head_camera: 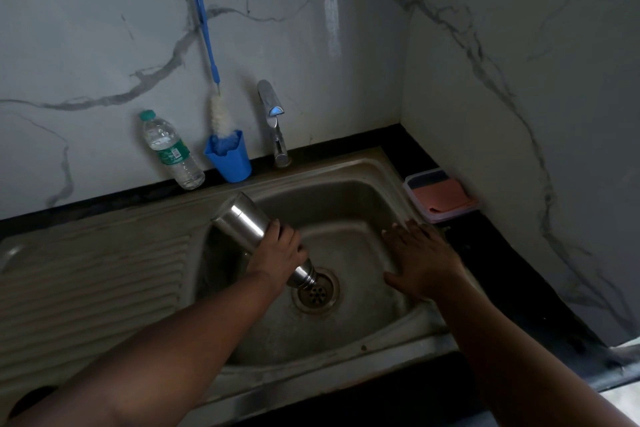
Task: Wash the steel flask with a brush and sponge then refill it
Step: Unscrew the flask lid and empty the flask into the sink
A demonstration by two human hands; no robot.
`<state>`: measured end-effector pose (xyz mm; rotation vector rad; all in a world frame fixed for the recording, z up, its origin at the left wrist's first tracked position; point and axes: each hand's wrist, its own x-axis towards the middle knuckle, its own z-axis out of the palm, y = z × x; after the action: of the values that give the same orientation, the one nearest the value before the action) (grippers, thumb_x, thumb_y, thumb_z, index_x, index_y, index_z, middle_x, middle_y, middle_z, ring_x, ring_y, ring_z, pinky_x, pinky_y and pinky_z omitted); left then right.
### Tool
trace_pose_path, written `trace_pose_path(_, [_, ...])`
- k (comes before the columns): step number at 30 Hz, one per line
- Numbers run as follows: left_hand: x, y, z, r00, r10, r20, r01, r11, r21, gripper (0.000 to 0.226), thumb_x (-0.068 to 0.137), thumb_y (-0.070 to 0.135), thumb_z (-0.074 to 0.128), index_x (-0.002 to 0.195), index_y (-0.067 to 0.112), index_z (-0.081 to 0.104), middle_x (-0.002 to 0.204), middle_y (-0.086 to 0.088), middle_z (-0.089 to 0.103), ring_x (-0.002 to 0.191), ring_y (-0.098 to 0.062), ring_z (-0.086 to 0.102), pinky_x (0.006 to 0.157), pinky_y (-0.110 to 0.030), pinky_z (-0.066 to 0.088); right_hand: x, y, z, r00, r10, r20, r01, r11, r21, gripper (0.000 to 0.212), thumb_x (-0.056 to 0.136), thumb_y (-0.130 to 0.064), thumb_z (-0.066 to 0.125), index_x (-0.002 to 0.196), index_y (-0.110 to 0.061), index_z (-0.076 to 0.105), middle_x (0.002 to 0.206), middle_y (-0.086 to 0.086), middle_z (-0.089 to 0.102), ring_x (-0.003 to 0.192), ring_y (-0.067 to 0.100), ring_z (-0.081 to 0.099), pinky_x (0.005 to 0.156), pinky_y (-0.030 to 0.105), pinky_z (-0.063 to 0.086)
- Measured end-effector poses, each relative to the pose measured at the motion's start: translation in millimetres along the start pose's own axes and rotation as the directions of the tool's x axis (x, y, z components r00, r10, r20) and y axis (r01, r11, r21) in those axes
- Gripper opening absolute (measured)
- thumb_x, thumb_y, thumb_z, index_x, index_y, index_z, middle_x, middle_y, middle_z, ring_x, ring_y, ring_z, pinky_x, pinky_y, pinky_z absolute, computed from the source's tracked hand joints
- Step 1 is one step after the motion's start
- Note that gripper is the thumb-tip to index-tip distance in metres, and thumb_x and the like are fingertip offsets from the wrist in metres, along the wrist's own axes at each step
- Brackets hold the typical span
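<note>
Left hand (277, 250) grips smooth cylindrical steel flask (242, 222), mouth-down over sink (346, 191).

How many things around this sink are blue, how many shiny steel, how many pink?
Blue: 2, the bottle brush and the cup it stands in.
Steel: 3, the flask, the tap, the sink.
Pink: 1, the sponge.
Total: 6

The left hand (277, 250) wraps the steel flask (242, 222), hiding its middle and that hand's fingertips. The brush (219, 114) head sinks into the blue cup (230, 158) — its tip is unseen. The water bottle (169, 149) label is too small to read, and both forearms run off the bottom edge.
</note>
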<state>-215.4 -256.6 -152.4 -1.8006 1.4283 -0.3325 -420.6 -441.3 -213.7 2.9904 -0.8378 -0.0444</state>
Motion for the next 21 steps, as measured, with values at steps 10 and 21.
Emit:
trace_pose_path(10, [-8.0, -2.0, -14.6, 0.998, -0.055, -0.04, 0.055, 0.999, 0.0, 0.057, 0.091, 0.029, 0.057, 0.142, 0.017, 0.036, 0.141, -0.019, 0.035, 0.132, -0.039, 0.032, 0.115, -0.055, 0.016, 0.5, -0.8, -1.6, 1.0, -0.008, 0.008, 0.009, 1.0, -0.007, 0.089, 0.079, -0.07, 0.035, 0.153, -0.027, 0.011, 0.16, 0.0, 0.018, 0.148, 0.02, 0.01, 0.118, 0.039, 0.003])
trace_pose_path(21, [-22.1, 14.2, -10.4, 0.992, 0.098, -0.075, -0.077, 0.965, 0.25, 0.058, 0.096, 0.028, 0.049, 0.147, 0.009, 0.028, 0.143, -0.021, 0.034, 0.135, -0.038, 0.031, 0.116, -0.054, 0.016, 1.0, -0.4, 1.4, 1.0, -0.009, -0.008, 0.009, 0.999, -0.051, 0.088, 0.076, -0.07, 0.036, 0.151, -0.026, 0.02, 0.157, 0.001, 0.027, 0.146, 0.023, 0.019, 0.116, 0.039, 0.007])
